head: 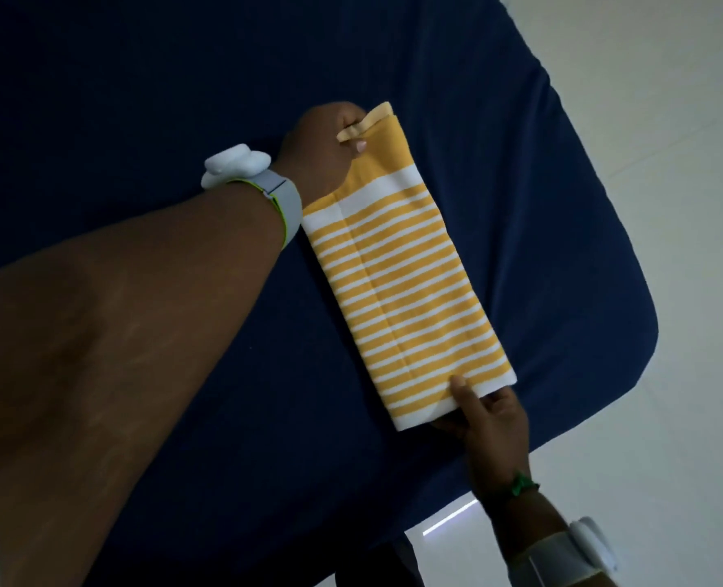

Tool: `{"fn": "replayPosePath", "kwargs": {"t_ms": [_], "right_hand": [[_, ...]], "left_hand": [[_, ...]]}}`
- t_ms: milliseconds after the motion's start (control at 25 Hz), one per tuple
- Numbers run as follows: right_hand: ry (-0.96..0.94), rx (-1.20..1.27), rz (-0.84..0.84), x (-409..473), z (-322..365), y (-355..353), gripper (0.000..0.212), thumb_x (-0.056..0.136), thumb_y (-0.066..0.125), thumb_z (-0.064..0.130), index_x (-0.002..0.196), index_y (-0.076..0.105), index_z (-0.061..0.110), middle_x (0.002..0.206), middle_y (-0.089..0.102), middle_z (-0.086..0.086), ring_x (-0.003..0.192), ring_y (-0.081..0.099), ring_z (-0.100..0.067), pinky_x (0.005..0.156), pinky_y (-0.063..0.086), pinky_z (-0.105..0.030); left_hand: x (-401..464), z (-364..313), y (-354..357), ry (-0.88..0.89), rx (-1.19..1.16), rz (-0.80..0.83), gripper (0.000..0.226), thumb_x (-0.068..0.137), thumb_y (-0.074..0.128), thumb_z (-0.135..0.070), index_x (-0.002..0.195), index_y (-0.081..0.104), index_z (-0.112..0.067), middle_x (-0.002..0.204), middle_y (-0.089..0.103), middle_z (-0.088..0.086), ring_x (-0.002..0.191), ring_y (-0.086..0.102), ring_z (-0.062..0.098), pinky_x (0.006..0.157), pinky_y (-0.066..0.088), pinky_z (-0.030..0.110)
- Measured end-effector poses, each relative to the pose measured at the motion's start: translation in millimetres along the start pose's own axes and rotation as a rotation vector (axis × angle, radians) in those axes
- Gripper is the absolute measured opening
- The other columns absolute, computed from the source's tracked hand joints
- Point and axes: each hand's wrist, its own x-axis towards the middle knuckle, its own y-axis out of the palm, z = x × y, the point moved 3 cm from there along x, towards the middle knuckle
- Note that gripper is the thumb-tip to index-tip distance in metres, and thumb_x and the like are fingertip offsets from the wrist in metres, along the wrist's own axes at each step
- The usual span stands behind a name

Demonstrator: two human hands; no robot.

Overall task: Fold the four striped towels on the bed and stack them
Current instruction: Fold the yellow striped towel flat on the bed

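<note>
On the bed [182, 99], dark blue cover, near its right-hand corner: one yellow-and-white striped towel [406, 290] lies as a long narrow strip, folded lengthwise, with a fold edge running down its length. It runs diagonally from upper centre toward lower right.

Left hand [317, 146] at the far end of the towel: grip closed on that end, thumb and fingers pinching a raised flap of the plain yellow hem. That corner is lifted slightly off the strip; the rest lies flat.

Right hand [487, 421] at the near end: thumb on top of the white border, fingers tucked under the edge, grip closed on the cloth. This end sits close to the bed's edge.

Both wrists carry grey bands with white pods: left band [258, 192], right band [571, 552]. A green tie [520, 485] shows on the right wrist above its band.

Pale tiled floor [669, 163] to the right of the bed. Only this one towel is in view.
</note>
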Motion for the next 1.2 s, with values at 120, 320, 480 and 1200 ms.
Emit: {"fn": "replayPosePath", "kwargs": {"t_ms": [120, 320, 480, 1200], "right_hand": [[0.039, 0.027, -0.021, -6.0, -8.8, 3.5, 0.035, 0.091, 0.071, 0.018, 0.125, 0.063, 0.015, 0.114, 0.076, -0.002, 0.101, 0.074, -0.025, 0.081, 0.062, -0.051], [0.003, 0.039, -0.120, 0.8, 3.3, 1.2, 0.047, 0.087, 0.073, 0.034, 0.128, 0.059, 0.016, 0.114, 0.075, -0.001, 0.098, 0.075, -0.021, 0.078, 0.063, -0.048], [-0.152, -0.139, -0.379, 4.1, 26.6, -4.9, 0.048, 0.090, 0.071, 0.043, 0.128, 0.055, 0.020, 0.110, 0.067, 0.004, 0.093, 0.069, -0.009, 0.080, 0.062, -0.035], [-0.388, -0.944, 0.154, 73.9, 135.8, 33.1, 0.036, 0.098, 0.055, 0.052, 0.100, 0.062, 0.017, 0.094, 0.067, 0.000, 0.086, 0.064, -0.019, 0.081, 0.053, -0.041]], "left_hand": [[8.9, -9.0, 17.0, -0.032, 0.181, 0.004, 0.022, 0.098, 0.057, -0.033, 0.119, 0.065, -0.032, 0.118, 0.067, -0.008, 0.117, 0.059, 0.026, 0.111, 0.034, 0.052], [-26.3, -0.9, 23.9, -0.191, 0.214, -0.269, 0.066, 0.091, 0.072, -0.037, 0.150, 0.042, -0.034, 0.155, 0.040, -0.003, 0.142, 0.035, 0.029, 0.109, 0.034, 0.050], [-109.4, 18.7, 49.7, -0.481, -0.207, -0.433, 0.087, 0.086, 0.080, -0.033, 0.155, 0.029, -0.019, 0.153, 0.033, 0.008, 0.135, 0.044, 0.028, 0.109, 0.043, 0.045], [-189.2, 1.7, 127.9, -0.529, -1.141, 0.053, 0.058, 0.093, 0.074, -0.009, 0.142, 0.049, -0.026, 0.133, 0.067, 0.005, 0.122, 0.065, 0.025, 0.099, 0.055, 0.053]]}}
